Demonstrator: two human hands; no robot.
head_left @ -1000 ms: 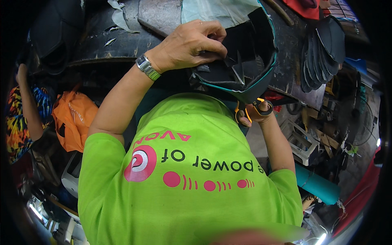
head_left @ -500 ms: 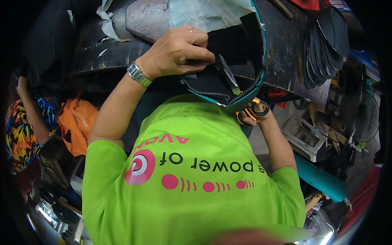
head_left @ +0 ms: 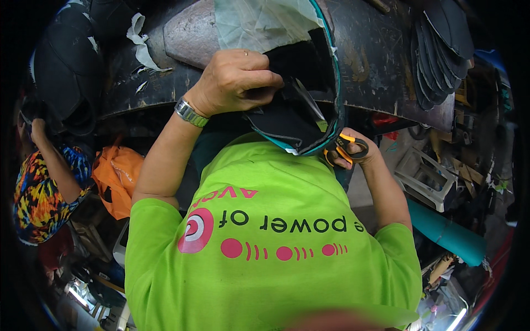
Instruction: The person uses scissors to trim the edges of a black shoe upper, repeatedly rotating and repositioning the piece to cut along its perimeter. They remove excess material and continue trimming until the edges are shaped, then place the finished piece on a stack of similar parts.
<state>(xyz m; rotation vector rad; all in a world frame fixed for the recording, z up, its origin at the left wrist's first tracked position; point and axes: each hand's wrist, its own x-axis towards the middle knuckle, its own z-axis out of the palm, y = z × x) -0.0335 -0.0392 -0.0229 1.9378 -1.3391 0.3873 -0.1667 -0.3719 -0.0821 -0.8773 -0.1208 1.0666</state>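
My left hand (head_left: 237, 80), with a ring and a wristwatch, pinches the near left edge of a black fabric piece (head_left: 284, 118) with teal trim and a pale, thin backing. The exact spot under its fingertips is hidden. My right hand (head_left: 367, 148) is closed through the black and orange handles of a pair of scissors (head_left: 348, 148), just outside the trimmed edge on the right. Their metal blades show inside the fold of the piece, pointing up and left toward my left hand. Whether fabric lies between the blades, I cannot make out.
The piece lies over the near edge of a dark worktable (head_left: 364, 71), by a grey metal block (head_left: 190, 36). White scraps (head_left: 142, 47) lie left; stacked black pieces (head_left: 441, 55) sit right. An orange bag (head_left: 118, 179) and another person's arm (head_left: 58, 171) are at left.
The teal-edged side of the fabric piece has shifted left, closer to my left hand. The scissor handles now show a little more beyond the trim. Both hands keep their hold.
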